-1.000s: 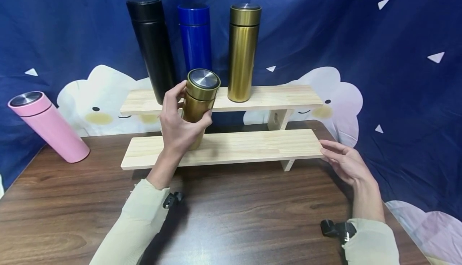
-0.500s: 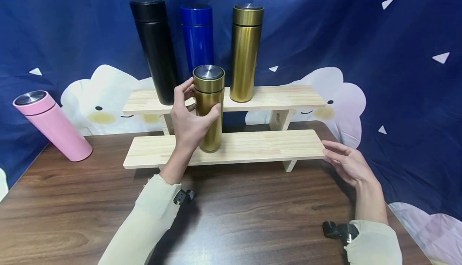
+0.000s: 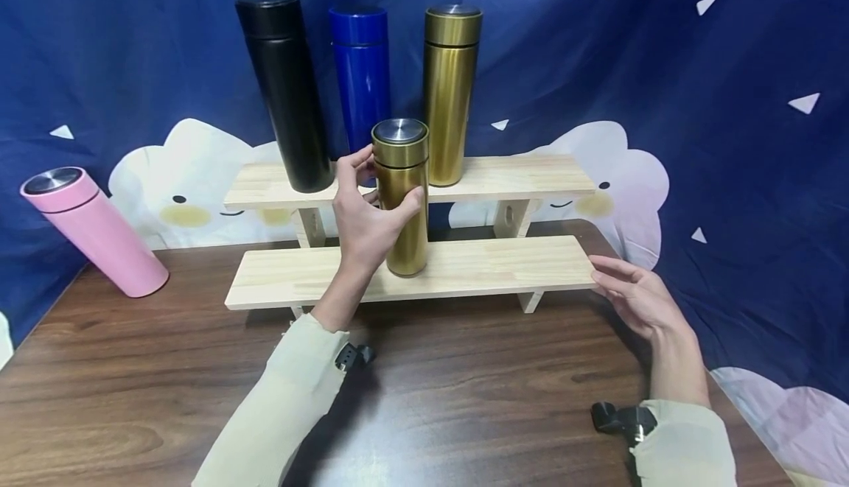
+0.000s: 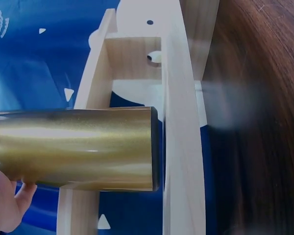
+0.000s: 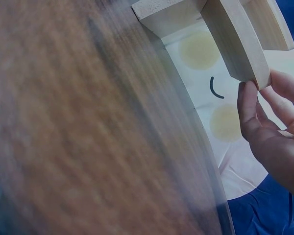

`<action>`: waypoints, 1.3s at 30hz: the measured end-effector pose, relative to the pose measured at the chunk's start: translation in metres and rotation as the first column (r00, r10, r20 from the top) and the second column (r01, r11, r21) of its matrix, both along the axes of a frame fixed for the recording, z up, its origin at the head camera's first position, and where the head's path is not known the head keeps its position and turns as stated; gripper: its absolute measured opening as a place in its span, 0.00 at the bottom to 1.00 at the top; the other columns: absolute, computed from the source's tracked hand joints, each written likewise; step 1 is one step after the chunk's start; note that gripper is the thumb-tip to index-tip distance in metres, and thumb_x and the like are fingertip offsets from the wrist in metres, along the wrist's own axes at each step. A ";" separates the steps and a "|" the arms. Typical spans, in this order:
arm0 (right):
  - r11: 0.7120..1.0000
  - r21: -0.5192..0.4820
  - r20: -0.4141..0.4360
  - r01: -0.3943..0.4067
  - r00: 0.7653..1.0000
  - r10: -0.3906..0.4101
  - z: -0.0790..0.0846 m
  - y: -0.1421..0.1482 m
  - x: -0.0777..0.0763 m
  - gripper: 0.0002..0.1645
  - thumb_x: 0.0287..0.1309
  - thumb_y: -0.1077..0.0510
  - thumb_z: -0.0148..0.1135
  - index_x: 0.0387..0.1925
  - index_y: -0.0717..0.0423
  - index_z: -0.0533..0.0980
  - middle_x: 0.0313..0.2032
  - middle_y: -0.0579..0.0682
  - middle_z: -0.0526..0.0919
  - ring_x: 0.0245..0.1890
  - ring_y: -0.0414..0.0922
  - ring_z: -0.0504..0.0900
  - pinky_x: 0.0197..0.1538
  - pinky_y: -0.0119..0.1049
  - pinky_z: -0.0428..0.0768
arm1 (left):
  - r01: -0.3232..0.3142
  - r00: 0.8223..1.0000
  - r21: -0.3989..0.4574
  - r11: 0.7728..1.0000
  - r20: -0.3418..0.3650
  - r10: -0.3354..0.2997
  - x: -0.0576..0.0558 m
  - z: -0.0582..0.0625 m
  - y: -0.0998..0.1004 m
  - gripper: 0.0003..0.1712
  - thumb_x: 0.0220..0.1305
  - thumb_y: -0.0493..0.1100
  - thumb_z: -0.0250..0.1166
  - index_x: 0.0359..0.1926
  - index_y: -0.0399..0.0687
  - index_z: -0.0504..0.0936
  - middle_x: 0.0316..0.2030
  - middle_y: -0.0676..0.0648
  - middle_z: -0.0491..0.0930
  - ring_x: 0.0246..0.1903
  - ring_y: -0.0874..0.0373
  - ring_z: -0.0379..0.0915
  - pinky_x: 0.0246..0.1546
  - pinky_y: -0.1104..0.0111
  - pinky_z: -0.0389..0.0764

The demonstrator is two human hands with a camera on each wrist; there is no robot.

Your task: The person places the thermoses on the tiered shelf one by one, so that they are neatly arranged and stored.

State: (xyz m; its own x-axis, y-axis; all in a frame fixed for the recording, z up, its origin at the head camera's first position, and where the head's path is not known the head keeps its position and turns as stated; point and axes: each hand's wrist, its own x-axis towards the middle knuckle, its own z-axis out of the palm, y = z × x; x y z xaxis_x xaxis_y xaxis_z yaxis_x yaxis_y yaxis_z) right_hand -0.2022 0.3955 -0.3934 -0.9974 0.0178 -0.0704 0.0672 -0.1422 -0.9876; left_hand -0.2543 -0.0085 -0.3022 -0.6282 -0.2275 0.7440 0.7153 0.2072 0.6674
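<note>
My left hand grips a gold thermos flask with a silver-topped lid, fingers and thumb round its upper body. The flask stands upright over the lower board of a two-tier wooden shelf. In the left wrist view, a narrow dark gap shows between the base of the flask and the board edge. At the right end of that lower board, my right hand pinches the corner. Close up in the right wrist view, the fingertips touch the end of the board.
On the upper board stand a black flask, a blue flask and a second gold flask. A pink flask stands on the brown table at the left. Behind hangs a blue cloth with cloud prints.
My left hand has carried the gold flask to the right along the lower board, and the flask has come from tilted to upright. My right hand keeps its place at the board's end.
</note>
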 end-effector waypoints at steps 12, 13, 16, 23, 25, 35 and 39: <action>1.000 -0.022 -0.022 -0.005 1.000 0.005 -0.001 0.000 -0.002 0.16 0.62 0.70 0.66 0.44 0.47 0.86 0.39 0.44 0.88 0.36 0.36 0.85 0.42 0.26 0.81 | 0.008 1.000 -0.005 1.000 0.008 -0.008 -0.004 -0.001 0.011 0.41 0.48 0.41 0.77 0.62 0.35 0.70 0.51 0.41 0.79 0.49 0.53 0.75 0.39 0.56 0.83; 1.000 -0.021 -0.021 -0.004 1.000 0.004 -0.001 -0.001 -0.002 0.16 0.62 0.70 0.66 0.44 0.47 0.86 0.40 0.44 0.88 0.37 0.36 0.85 0.42 0.26 0.81 | 0.008 1.000 -0.004 1.000 0.008 -0.008 -0.005 -0.001 0.012 0.40 0.48 0.41 0.77 0.62 0.35 0.70 0.51 0.41 0.79 0.49 0.54 0.75 0.39 0.57 0.83; 1.000 -0.011 -0.012 0.001 1.000 -0.001 -0.001 -0.001 -0.001 0.15 0.62 0.69 0.66 0.43 0.46 0.87 0.39 0.43 0.88 0.36 0.35 0.85 0.41 0.26 0.81 | 0.007 1.000 0.000 1.000 0.009 -0.007 -0.005 -0.002 0.013 0.40 0.48 0.41 0.77 0.61 0.35 0.71 0.50 0.41 0.79 0.48 0.54 0.75 0.38 0.57 0.83; 1.000 0.006 0.011 0.005 1.000 -0.005 0.000 -0.001 0.000 0.15 0.62 0.67 0.67 0.43 0.44 0.87 0.37 0.43 0.89 0.34 0.35 0.85 0.38 0.25 0.80 | -0.007 1.000 -0.008 1.000 0.008 0.007 -0.007 -0.003 0.018 0.40 0.47 0.42 0.77 0.61 0.36 0.71 0.50 0.42 0.78 0.49 0.54 0.75 0.38 0.57 0.83; 1.000 0.003 0.014 0.003 1.000 -0.003 0.001 -0.001 0.000 0.16 0.63 0.68 0.67 0.43 0.43 0.87 0.37 0.43 0.89 0.34 0.35 0.85 0.36 0.25 0.80 | -0.012 1.000 -0.012 1.000 0.005 0.012 -0.007 -0.004 0.019 0.40 0.47 0.42 0.77 0.61 0.36 0.71 0.50 0.42 0.78 0.49 0.54 0.75 0.38 0.57 0.83; 1.000 -0.019 0.003 0.000 1.000 0.000 0.000 0.000 -0.001 0.16 0.63 0.69 0.66 0.43 0.45 0.87 0.37 0.44 0.88 0.33 0.36 0.85 0.35 0.25 0.80 | -0.026 0.999 -0.001 1.000 -0.029 0.026 -0.008 -0.008 0.022 0.40 0.47 0.44 0.77 0.60 0.36 0.72 0.49 0.41 0.78 0.49 0.54 0.75 0.39 0.57 0.84; 1.000 -0.022 -0.003 -0.003 1.000 0.003 -0.002 0.000 -0.002 0.16 0.62 0.69 0.66 0.44 0.46 0.87 0.39 0.44 0.88 0.35 0.36 0.86 0.39 0.26 0.81 | -0.025 0.999 0.005 1.000 -0.032 0.025 -0.008 -0.011 0.021 0.40 0.48 0.45 0.77 0.60 0.37 0.72 0.49 0.42 0.78 0.49 0.54 0.74 0.39 0.57 0.83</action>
State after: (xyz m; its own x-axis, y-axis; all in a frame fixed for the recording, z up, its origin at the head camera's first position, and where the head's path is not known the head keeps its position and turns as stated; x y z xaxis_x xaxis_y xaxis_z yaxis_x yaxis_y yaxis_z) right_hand -0.2040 0.3955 -0.3949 -0.9976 0.0128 -0.0677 0.0647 -0.1632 -0.9845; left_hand -0.2622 0.0129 -0.3130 -0.5980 -0.2463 0.7627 0.7312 0.2221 0.6450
